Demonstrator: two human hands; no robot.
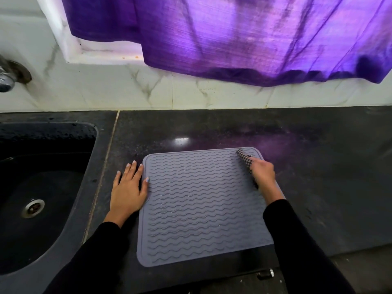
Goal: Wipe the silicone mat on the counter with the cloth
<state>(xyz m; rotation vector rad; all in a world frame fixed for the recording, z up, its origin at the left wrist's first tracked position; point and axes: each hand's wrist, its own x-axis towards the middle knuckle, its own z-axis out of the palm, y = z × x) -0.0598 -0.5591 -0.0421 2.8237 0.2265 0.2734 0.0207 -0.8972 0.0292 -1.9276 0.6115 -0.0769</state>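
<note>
One grey silicone mat (pixel 203 206) lies flat on the dark counter (pixel 318 166), right of the black sink (pixel 42 187). Left hand (pixel 127 189) rests flat with straight fingers at the mat's left edge, thumb on the mat. Right hand (pixel 262 171) grips a checked cloth (pixel 244 159) against the mat's far right corner.
</note>
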